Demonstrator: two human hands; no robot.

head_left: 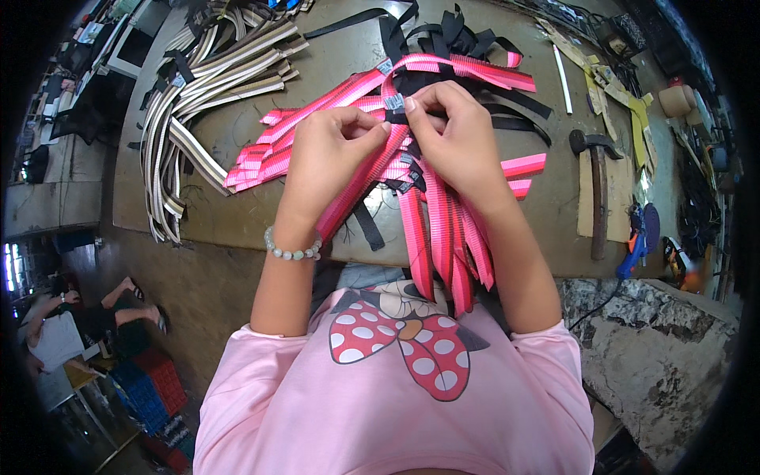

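Observation:
A pile of pink-and-red striped webbing straps [447, 229] lies across the table before me, some ends hanging over its near edge. Small black fabric tabs with printed labels are fixed to several straps. My left hand [336, 150], with a beaded bracelet at its wrist, pinches one pink strap beside its black tab [395, 111]. From the other side my right hand [455, 131] is closed on the same strap, thumb and forefinger at the tab. The fingertips of both hands nearly meet there. Black straps [443, 36] lie bunched just beyond the pink ones.
Beige-and-brown striped straps [229, 71] are heaped at the left. On the right lie a hammer [599, 190], a thin white stick [563, 79], yellow strips [637, 119] and a blue-and-orange tool [633, 245]. A person [59, 340] sits at the lower left.

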